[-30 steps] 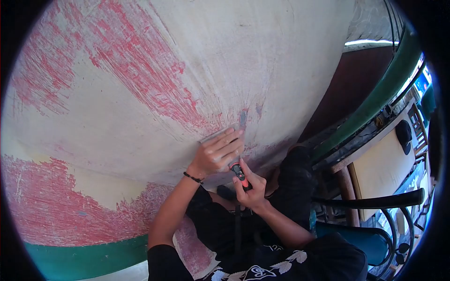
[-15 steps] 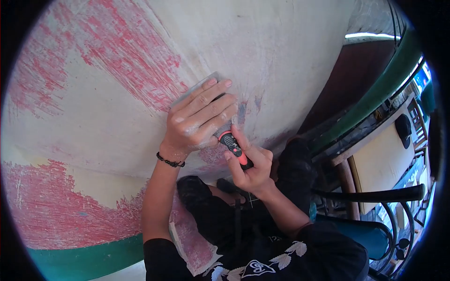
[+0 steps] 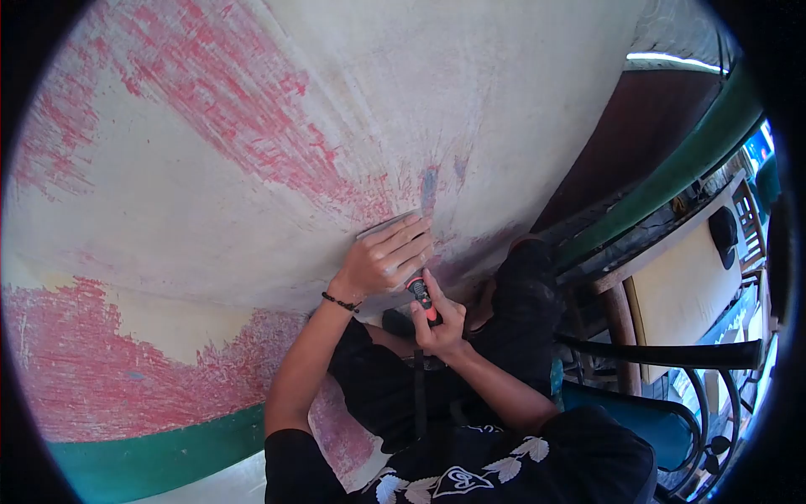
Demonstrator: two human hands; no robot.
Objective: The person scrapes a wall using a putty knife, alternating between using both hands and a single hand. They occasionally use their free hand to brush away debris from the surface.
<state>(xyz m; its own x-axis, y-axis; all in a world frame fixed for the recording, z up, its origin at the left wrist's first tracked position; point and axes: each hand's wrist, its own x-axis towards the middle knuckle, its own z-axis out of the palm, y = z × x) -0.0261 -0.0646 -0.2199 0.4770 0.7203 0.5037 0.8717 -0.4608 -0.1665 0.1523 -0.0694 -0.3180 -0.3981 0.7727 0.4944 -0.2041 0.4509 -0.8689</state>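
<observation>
A scraper with a black and red handle (image 3: 422, 296) and a wide flat blade (image 3: 388, 224) lies against the pale wall (image 3: 252, 244). My right hand (image 3: 441, 323) is wrapped round its handle. Over the blade rests my left hand (image 3: 388, 256), its fingers laid flat and dusty white, hiding most of the metal. Streaky red paint (image 3: 227, 118) shows on the wall above and left of the blade, with a small grey-blue patch (image 3: 429, 186) just above my fingers.
Worn red paint (image 3: 109, 370) and a green band (image 3: 168, 454) run along the lower left wall. A green rail (image 3: 663, 185) curves at the right, near a cream tabletop (image 3: 684, 294) with a black cap (image 3: 723, 236). A teal-seated chair (image 3: 630, 424) stands at lower right.
Both hands and the scraper have moved down the wall towards my body, slightly to the right. More of the streaked red paint above the blade is exposed.
</observation>
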